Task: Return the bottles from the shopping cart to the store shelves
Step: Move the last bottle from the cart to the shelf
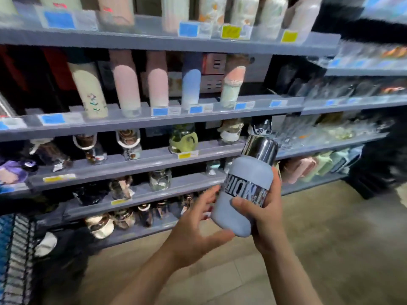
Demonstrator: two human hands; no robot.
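A pale blue bottle (240, 194) with a shiny chrome cap and a mirrored letter band is held tilted in front of the lower shelves. My right hand (262, 219) grips its body from the right, fingers curled round the front and thumb behind. My left hand (193, 230) is beside the bottle's lower left, fingers spread and loosely touching its side and base. The grey store shelves (154, 119) fill the view behind, with pastel bottles standing on the upper tiers and glass bottles and cups lower down.
The shopping cart's dark mesh (15, 249) shows at the lower left, with a white item inside. A second shelf unit (356, 104) of glassware runs off to the right. Beige floor tiles (330, 249) lie below the shelves.
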